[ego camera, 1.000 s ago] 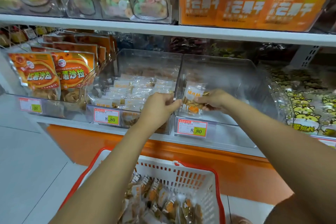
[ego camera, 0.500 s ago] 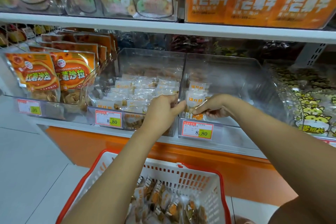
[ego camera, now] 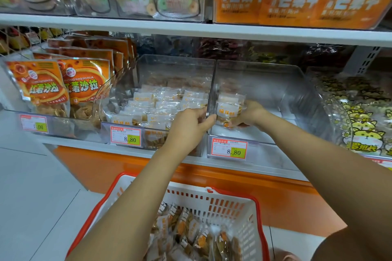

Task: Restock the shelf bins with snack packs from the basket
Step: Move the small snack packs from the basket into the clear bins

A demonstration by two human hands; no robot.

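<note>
step: placing, judged from the packs being low in the bin but not let go
right hand (ego camera: 248,115): inside the right bin (ego camera: 275,91) at its front left corner, fingers curled round a small bunch of snack packs (ego camera: 228,110), thumb side toward the divider
snack packs: upright-ish, white labels facing camera, pressed close to the divider wall, bottoms at or near the bin floor, can't tell if touching
left hand (ego camera: 188,126): at the front of the divider between middle bin (ego camera: 169,65) and right bin, thumb stretched right to the divider edge, other fingers curled away behind the back of the hand; can't tell if they pinch a pack, grip the bin edge or hold nothing
middle bin: already well filled with the same clear packs
right bin: mostly bare floor apart from the held bunch
basket (ego camera: 212,199): below on the floor side, red rim, many more packs (ego camera: 191,233) loose inside
progress: judged early for this bin, plenty left to move
next move calls for: letting the bunch go so it stands against the divider without toppling, then reaching down to the basket for another handful
risk: slippery film, packs may slide flat once released
</note>
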